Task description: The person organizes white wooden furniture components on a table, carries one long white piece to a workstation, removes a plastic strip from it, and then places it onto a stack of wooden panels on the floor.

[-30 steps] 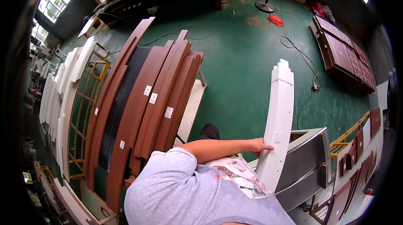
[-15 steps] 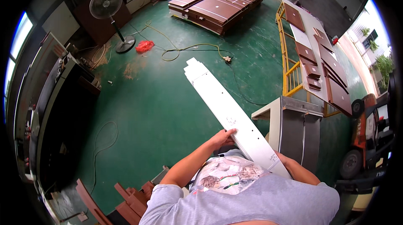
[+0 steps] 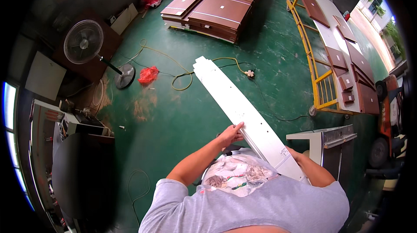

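Note:
A stack of long white boards [image 3: 256, 120], with small dark holes and a label near its close end, stretches diagonally away from my body. Its far ends are slightly staggered. My left hand [image 3: 231, 135] grips the stack's left edge, thumb on top and fingers underneath. On the opposite edge, close to my body, my right hand [image 3: 293, 155] holds the same boards; its fingers are mostly hidden beneath them. The near end of the stack rests close against my shirt.
Ahead lie strapped brown panels [image 3: 221, 8] on a pallet. A yellow-framed cart [image 3: 323, 85] carries brown panels at the right, beyond a grey and white cabinet [image 3: 334, 139]. Cables [image 3: 182, 74], a red plastic bag [image 3: 148, 75] and a standing fan [image 3: 84, 42] occupy the floor ahead-left. A forklift [image 3: 386, 120] stands far right.
My view has shifted across the floor, and the brown strips at lower left have gone out of sight. The cabinet now appears farther right of the boards. Both hands keep their hold.

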The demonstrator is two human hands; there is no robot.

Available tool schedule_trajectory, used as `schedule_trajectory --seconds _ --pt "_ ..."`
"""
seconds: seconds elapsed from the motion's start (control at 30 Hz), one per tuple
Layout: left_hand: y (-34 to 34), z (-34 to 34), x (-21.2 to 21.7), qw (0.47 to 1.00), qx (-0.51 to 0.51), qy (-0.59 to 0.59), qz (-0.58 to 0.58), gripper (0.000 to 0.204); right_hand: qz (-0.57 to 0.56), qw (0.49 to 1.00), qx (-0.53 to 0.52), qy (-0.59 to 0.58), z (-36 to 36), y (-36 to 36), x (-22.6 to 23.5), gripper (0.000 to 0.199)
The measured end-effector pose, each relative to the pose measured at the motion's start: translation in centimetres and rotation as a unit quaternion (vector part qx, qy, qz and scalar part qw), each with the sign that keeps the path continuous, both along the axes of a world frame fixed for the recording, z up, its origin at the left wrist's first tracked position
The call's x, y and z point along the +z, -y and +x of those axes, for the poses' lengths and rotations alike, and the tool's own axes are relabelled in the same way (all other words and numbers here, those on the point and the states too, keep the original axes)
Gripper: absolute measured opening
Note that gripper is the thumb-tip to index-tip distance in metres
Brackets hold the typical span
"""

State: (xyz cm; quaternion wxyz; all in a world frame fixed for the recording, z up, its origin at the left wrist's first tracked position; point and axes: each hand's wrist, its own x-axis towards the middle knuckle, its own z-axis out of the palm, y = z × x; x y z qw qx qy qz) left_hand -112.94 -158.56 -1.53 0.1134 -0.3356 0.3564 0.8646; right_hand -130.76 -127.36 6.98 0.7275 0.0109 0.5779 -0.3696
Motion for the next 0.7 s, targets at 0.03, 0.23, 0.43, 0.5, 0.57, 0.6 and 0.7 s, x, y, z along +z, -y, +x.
schedule_trajectory --seconds 0.03,0.23,0.43,0.5,0.57,0.6,0.7 --pt "3.0 -1.0 0.5 0.999 0.012 -0.021 0.038 0.058 0.009 1.0 0.008 0.004 -1.5 4.6 1.0 0.056" --pt "16.8 -7.2 -1.5 0.984 0.024 -0.068 0.16 0.048 -0.04 0.998 -0.008 -0.056 -6.6 26.3 1.7 0.058" --pt "38.8 -12.5 -5.6 0.971 0.095 -0.049 0.212 0.052 0.02 0.996 -0.085 -0.004 -10.4 48.9 -0.3 0.057" --pt "46.4 -13.1 -5.6 0.976 0.075 -0.056 0.195 0.062 0.042 0.997 -0.001 -0.065 -11.9 56.3 2.0 0.06" --pt "51.5 -16.3 1.0 0.987 0.014 -0.027 0.156 0.072 0.088 0.992 -0.009 -0.093 -14.0 57.9 3.5 0.062" --pt "54.9 -17.3 1.4 0.989 0.023 -0.037 0.144 0.073 0.109 0.99 -0.03 -0.083 -14.6 57.9 4.1 0.064" --pt "66.0 -20.1 0.4 0.983 -0.011 -0.04 0.18 0.071 0.202 0.977 -0.067 0.026 -14.6 55.9 8.6 0.068"
